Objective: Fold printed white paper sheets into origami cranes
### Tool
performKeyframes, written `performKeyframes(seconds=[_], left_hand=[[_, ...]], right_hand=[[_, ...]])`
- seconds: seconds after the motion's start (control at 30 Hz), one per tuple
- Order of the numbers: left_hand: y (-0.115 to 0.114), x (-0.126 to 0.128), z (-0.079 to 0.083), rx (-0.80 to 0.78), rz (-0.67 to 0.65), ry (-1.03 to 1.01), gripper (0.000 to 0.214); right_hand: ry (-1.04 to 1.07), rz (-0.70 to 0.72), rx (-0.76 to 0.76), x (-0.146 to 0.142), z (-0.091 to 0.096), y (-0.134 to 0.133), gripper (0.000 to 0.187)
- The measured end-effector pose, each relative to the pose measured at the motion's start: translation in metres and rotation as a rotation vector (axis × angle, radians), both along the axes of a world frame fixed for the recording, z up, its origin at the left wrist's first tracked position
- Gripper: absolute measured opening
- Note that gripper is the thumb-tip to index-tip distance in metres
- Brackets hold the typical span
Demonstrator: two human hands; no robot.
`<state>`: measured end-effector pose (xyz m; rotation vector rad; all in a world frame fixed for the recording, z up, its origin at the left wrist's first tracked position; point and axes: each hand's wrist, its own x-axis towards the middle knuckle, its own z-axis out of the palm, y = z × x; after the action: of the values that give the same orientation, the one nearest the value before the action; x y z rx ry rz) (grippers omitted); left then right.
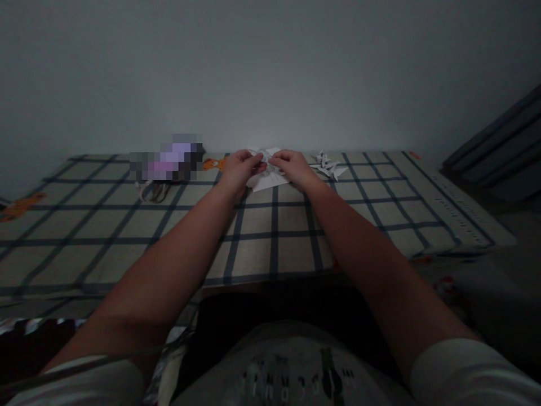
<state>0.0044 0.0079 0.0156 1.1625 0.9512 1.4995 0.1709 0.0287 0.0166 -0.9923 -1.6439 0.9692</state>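
Observation:
Near the back of the table, my left hand [244, 168] and my right hand [293, 166] face each other with their fingers pinched on a sheet of white paper [265, 181]. Creases run across the paper between my fingertips, and its flat lower part rests on the tablecloth. My fingers cover some of its upper part. Just right of my right hand lie several folded white paper pieces [329, 167] with pointed tips, bunched together.
A checked tablecloth [296, 217] covers the table, which meets a plain wall [270, 73]. At the back left sits a blurred-out object with a lit purple area [175, 155], with a looped cord [154, 193] in front of it. Dark slatted panels [499, 146] stand at the right.

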Motion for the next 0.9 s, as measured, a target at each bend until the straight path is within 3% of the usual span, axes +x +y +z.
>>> performKeyframes(seconds=[0.3,0.43,0.9], left_hand=[[0.0002,0.0006,0.0007,-0.072,-0.077,-0.056,0.014],[0.0018,-0.0007,-0.003,-0.024,-0.123,-0.018,0.019],[0.0056,-0.0009,-0.0079,0.067,0.002,0.106,0.031]], right_hand=[[0.117,-0.005,-0.08,-0.0024,-0.0024,0.0015,0.01],[0.08,-0.019,-0.074,-0.0003,-0.0013,0.0016,0.013],[0.222,0.086,-0.222,-0.0025,-0.0007,-0.0007,0.012]])
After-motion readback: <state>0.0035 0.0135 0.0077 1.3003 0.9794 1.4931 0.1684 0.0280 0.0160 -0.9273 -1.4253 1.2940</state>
